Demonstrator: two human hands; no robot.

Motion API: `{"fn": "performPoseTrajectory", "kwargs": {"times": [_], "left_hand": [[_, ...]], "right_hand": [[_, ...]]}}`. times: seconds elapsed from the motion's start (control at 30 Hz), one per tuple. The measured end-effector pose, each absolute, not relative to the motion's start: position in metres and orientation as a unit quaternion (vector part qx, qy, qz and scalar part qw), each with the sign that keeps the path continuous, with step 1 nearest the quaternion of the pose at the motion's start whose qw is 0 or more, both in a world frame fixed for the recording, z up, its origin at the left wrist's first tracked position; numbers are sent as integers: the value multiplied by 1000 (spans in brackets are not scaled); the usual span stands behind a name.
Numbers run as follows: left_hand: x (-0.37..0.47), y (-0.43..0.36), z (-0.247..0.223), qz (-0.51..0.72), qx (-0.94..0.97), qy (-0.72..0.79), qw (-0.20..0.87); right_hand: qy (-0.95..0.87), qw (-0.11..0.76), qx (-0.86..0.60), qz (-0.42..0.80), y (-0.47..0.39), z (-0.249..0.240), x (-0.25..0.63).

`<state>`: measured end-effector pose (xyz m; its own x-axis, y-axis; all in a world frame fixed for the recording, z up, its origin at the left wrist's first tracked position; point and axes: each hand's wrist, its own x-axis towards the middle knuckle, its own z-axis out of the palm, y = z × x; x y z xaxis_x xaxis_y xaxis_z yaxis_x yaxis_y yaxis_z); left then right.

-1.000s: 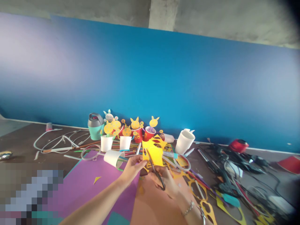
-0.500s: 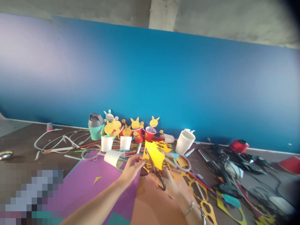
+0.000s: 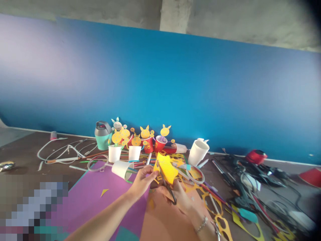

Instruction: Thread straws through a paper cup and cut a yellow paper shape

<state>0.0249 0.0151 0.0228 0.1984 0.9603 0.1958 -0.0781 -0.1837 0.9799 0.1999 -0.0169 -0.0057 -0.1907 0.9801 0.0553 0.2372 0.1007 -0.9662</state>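
My left hand (image 3: 143, 180) pinches the left edge of a yellow sheet of paper (image 3: 167, 169) between thumb and fingers. Around the handles of dark scissors (image 3: 171, 193) my right hand (image 3: 178, 197) is closed, with the blades running up at the paper's left part. Both hands are above the seam of a purple sheet (image 3: 100, 197) and an orange-brown sheet (image 3: 163, 217). On the purple sheet lie a small yellow scrap (image 3: 104, 192) and a tipped white paper cup (image 3: 120, 169). Whether the blades are closed I cannot make out.
Behind my hands stand white cups (image 3: 114, 154) and red cups (image 3: 160, 144) with yellow animal-face cutouts. A teal-and-grey container (image 3: 103, 137) is at their left, a larger white cup (image 3: 198, 151) at the right. Yellow offcuts (image 3: 222, 227), cables (image 3: 250, 190) and a red object (image 3: 255, 157) clutter the right.
The yellow paper has tilted and its right part has shifted slightly right and down. My right hand and the scissors have moved only a little; the left hand stays at the paper's edge.
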Motion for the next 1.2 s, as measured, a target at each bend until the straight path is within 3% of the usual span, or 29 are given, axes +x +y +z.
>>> {"fn": "performPoseTrajectory", "kwargs": {"times": [0.43, 1.2], "left_hand": [[24, 17, 24, 496, 593, 405, 488], [20, 21, 19, 504, 615, 386, 467]], "right_hand": [[-593, 384, -458, 539, -14, -8, 205], [-585, 379, -466, 545, -16, 13, 216]]}}
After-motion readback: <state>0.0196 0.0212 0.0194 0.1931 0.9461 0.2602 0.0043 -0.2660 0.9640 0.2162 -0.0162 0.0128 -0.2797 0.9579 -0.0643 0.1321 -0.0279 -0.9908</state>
